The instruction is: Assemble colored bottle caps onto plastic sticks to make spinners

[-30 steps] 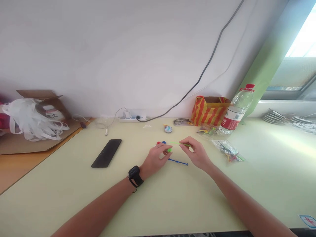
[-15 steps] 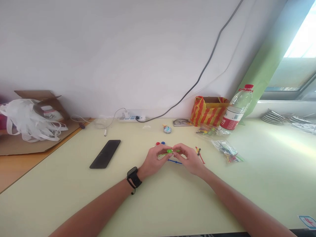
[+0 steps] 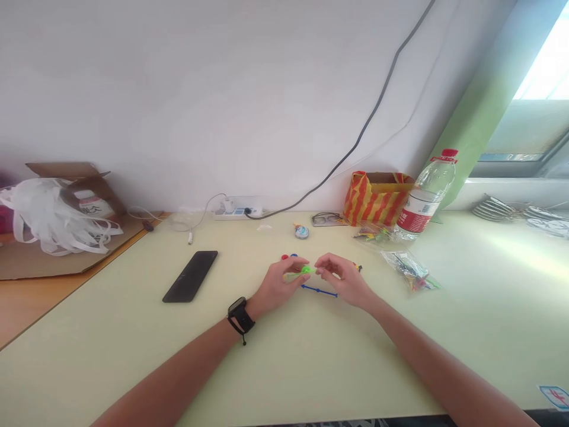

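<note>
My left hand (image 3: 279,283), with a black watch (image 3: 240,315) on its wrist, is closed on a small bright green plastic piece (image 3: 306,270) between thumb and fingers. A yellowish-green thin part runs back under the palm. Just to the right, my right hand (image 3: 342,281) is in a pinch, its fingertips close to the green piece; what they hold, if anything, is too small to make out. Below the hands a thin blue plastic rod (image 3: 318,290) lies on the table. Behind my left hand sit a red round piece (image 3: 284,257) and a blue round piece (image 3: 294,256).
A black phone (image 3: 190,277) lies left. Toward the wall stand a power strip (image 3: 238,212), a tape-measure-like disc (image 3: 301,232), glasses (image 3: 328,219), a striped bag (image 3: 376,198) and a water bottle (image 3: 420,204). A clear packet of plastic parts (image 3: 409,271) lies right.
My right hand has moved a little to the right, off the green piece, and now covers most of the red and yellow parts there. My left hand keeps the green piece.
</note>
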`<state>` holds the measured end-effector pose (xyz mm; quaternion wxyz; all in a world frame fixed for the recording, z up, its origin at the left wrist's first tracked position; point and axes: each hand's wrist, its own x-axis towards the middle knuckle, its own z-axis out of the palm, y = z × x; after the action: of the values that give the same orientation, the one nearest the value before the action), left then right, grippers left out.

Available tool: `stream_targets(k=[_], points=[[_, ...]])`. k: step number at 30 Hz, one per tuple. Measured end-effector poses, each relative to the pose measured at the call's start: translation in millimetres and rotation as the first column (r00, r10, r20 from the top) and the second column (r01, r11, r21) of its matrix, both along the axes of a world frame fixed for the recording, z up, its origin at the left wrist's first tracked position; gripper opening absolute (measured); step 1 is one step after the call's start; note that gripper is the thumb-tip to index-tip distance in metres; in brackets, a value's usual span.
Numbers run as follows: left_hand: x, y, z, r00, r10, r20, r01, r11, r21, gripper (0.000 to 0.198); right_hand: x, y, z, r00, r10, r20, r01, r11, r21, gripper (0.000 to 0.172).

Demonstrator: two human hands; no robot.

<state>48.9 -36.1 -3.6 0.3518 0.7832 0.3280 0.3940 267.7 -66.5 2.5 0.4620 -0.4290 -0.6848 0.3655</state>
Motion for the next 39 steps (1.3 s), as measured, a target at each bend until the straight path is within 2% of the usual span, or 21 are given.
stream_targets(k=[3, 7, 9, 11, 13, 15, 18, 21, 23, 26, 29, 34, 39], points=[[-3, 0, 3.5, 0.99, 0.119, -0.072, -0.11, 0.986, 0.128, 0.044, 10, 10, -3.0, 0.993, -0.074, -0.089, 0.064, 0.992, -0.105, 0.025], [-14, 6, 8.2, 0.949, 0.269, -0.164, -0.215, 0.933, 0.287, 0.034, 34, 23, -7.4, 0.966, -0.237, -0.104, 0.215, 0.958, -0.189, 0.03], [-19, 10, 9.4, 0.909, 0.328, -0.259, -0.23, 0.91, 0.345, 0.025, 47, 27, -9.3, 0.935, -0.349, 0.062, 0.354, 0.928, -0.113, 0.029], [-23, 13, 9.3, 0.868, 0.369, -0.332, -0.233, 0.893, 0.384, 0.02, 58, 29, -10.2, 0.83, -0.48, 0.283, 0.478, 0.875, 0.079, 0.026], [-24, 14, 7.7, 0.848, 0.398, -0.35, -0.23, 0.872, 0.432, 0.021, 64, 29, -9.6, 0.737, -0.532, 0.416, 0.474, 0.846, 0.242, 0.02], [-23, 14, 4.4, 0.851, 0.396, -0.345, -0.203, 0.854, 0.478, 0.03, 61, 25, -7.4, 0.759, -0.441, 0.479, 0.348, 0.897, 0.273, 0.019], [-22, 13, -2.5, 0.862, 0.335, -0.382, -0.119, 0.864, 0.489, 0.046, 46, 13, -3.0, 0.84, -0.155, 0.52, 0.058, 0.979, 0.198, 0.017], [-22, 13, -7.2, 0.86, 0.269, -0.434, -0.05, 0.89, 0.452, 0.041, 26, 0, -0.2, 0.858, 0.078, 0.507, -0.158, 0.981, 0.116, 0.012], [-22, 13, -7.0, 0.866, 0.243, -0.437, -0.026, 0.894, 0.447, 0.033, 17, -4, 0.8, 0.85, 0.16, 0.502, -0.226, 0.971, 0.073, 0.005], [-19, 12, -3.6, 0.876, 0.233, -0.422, -0.013, 0.887, 0.462, 0.018, 13, -5, 2.6, 0.844, 0.195, 0.499, -0.249, 0.968, 0.042, 0.011], [-16, 11, -1.4, 0.876, 0.233, -0.422, -0.028, 0.898, 0.439, 0.009, 17, -2, 5.5, 0.873, 0.174, 0.455, -0.199, 0.98, 0.006, 0.011], [-14, 10, -4.4, 0.882, 0.252, -0.398, -0.052, 0.892, 0.449, 0.023, 23, 3, 7.6, 0.932, 0.083, 0.354, -0.092, 0.996, 0.008, 0.017], [-14, 12, -4.4, 0.899, 0.262, -0.35, -0.095, 0.898, 0.429, 0.012, 19, 6, 3.4, 0.977, -0.002, 0.211, -0.008, 0.999, 0.045, 0.023]])
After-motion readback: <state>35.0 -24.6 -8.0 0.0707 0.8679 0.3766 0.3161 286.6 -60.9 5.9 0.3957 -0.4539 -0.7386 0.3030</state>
